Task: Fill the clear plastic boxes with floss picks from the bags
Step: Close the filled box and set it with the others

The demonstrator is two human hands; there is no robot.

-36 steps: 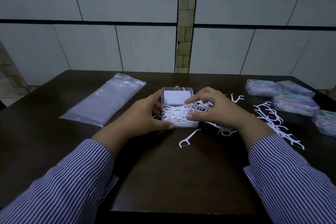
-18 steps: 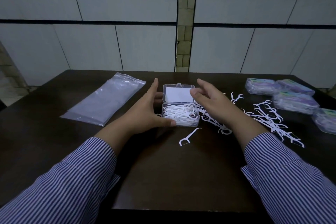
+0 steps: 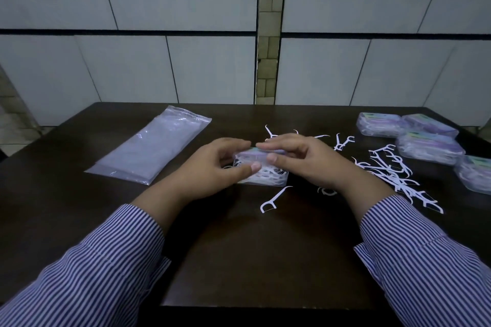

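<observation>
A clear plastic box (image 3: 265, 178) packed with white floss picks sits mid-table, its lid folded down over the picks. My left hand (image 3: 215, 167) holds the box's left side, thumb on the front edge and fingers over the lid. My right hand (image 3: 300, 159) holds the right side, fingers on the lid and thumb at its front. Loose floss picks (image 3: 390, 172) lie scattered to the right, and one floss pick (image 3: 273, 198) lies just in front of the box. A clear plastic bag (image 3: 151, 146) lies flat at the left.
Several closed, filled boxes (image 3: 427, 146) with purple labels cluster at the table's right edge. The dark wooden table (image 3: 239, 247) ends near my sleeves. A tiled wall stands behind the table.
The box's lid stood up and open before; both hands have come onto it and folded it down over the picks.
</observation>
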